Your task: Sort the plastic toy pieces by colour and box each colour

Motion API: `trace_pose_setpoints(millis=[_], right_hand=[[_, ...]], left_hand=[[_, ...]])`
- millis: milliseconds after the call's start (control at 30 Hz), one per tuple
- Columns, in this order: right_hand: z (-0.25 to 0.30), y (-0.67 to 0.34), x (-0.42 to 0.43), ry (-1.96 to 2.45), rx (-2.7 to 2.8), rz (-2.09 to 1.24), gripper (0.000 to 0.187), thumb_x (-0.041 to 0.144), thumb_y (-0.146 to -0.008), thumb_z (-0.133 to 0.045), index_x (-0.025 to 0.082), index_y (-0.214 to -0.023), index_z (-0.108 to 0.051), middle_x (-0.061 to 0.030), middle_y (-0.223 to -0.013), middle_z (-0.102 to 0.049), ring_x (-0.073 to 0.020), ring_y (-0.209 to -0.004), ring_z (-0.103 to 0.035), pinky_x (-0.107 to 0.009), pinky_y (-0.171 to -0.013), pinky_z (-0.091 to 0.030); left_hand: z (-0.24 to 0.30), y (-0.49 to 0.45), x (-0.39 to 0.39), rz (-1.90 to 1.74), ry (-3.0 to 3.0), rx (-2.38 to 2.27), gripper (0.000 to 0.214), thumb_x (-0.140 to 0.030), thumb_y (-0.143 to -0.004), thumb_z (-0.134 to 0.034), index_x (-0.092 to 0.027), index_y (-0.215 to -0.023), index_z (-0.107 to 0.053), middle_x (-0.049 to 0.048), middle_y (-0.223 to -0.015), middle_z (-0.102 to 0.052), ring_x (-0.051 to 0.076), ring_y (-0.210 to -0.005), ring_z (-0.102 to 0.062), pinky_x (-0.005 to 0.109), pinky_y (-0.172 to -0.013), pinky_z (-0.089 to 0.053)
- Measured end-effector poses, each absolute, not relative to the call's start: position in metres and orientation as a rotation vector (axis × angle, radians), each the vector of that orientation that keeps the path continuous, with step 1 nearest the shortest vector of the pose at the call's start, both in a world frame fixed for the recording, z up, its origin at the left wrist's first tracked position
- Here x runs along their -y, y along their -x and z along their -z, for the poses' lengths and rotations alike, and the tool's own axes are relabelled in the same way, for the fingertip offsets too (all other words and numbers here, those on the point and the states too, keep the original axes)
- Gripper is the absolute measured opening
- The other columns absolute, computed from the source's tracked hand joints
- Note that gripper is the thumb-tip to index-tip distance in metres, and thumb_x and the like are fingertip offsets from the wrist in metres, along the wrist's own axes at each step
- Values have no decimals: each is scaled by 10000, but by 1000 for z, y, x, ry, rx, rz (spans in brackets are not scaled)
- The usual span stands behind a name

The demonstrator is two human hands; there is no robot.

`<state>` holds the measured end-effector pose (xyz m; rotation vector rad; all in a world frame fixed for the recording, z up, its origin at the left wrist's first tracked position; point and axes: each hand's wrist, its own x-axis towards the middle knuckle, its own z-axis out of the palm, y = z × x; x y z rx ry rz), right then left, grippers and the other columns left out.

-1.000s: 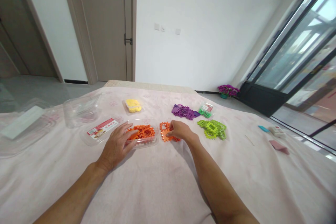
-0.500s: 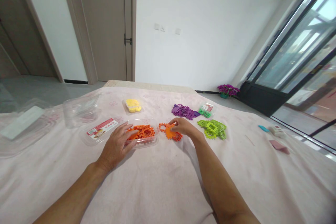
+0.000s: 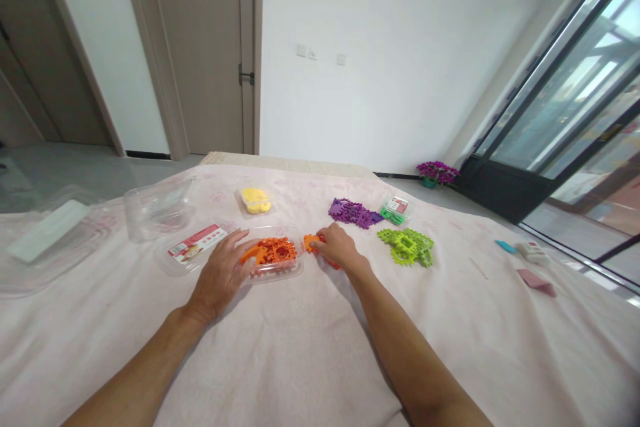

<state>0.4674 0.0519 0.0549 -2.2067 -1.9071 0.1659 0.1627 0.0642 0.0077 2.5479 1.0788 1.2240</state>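
A clear plastic box point(image 3: 290, 270) lies on the cloth, filled with orange toothed plastic building pieces point(image 3: 280, 252). My left hand point(image 3: 224, 270) holds its left end, fingers over the far side and thumb at the near side. Just right of the box is a small pile of orange pieces point(image 3: 311, 241). My right hand point(image 3: 337, 247) is closed over this pile with its fingertips on the pieces, hiding much of them. Light green pieces point(image 3: 407, 247) lie to the right of that hand. Purple pieces point(image 3: 353, 212) are beyond it.
A clear lid point(image 3: 193, 250) with a red label lies left of the box. Farther left stand clear containers point(image 3: 157, 213). At the back are a tub of yellow pieces point(image 3: 256, 200) and a small box of green pieces point(image 3: 396, 210). A pink cloth point(image 3: 536, 281) lies at the right.
My right hand has moved left over the orange pile and covers more of it. My left hand stays at the box. The view has shifted slightly.
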Motion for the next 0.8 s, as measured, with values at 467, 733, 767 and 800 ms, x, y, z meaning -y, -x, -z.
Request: trace_pose_setpoints(millis=[467, 733, 767, 800], right_hand=[[-63, -461, -58, 1810, 1455, -256, 222, 290, -773, -696, 183, -955, -628, -25, -912, -691, -155, -805, -608, -249, -693, -415], [-70, -406, -49, 1277, 1177, -1028, 374, 360, -699, -784, 180, -966, -595, 2, -766, -666, -140, -628, -626, -247, -557, -503], [-69, -399, -47, 1243, 1187, -1112, 371, 330, -701, -789, 178, -988, -610, -6, -793, -682, -142, -648, -645, -258, -591, -529], [-69, -394, -46, 1222, 1203, -1185, 372, 295, -709, -786, 177, -1022, -624, -16, -827, -700, -143, -671, -662, -270, -629, -551]], left_hand=[[0, -163, -71, -1295, -2218, -1208, 437, -383, -1026, -330, -203, -1396, -479, 121, -1439, -518, 234, -1377, -443, 487, -1204, -307], [-2, -163, -70, -1309, -2226, -1236, 453, -404, -1020, -341, -211, -1405, -480, 115, -1419, -546, 238, -1352, -477, 478, -1177, -352], [-3, -163, -69, -1321, -2233, -1252, 453, -405, -1019, -343, -209, -1402, -486, 116, -1417, -550, 241, -1348, -481, 482, -1176, -351], [-5, -163, -68, -1339, -2245, -1265, 451, -404, -1018, -346, -210, -1398, -494, 117, -1413, -555, 244, -1343, -487, 487, -1174, -351]])
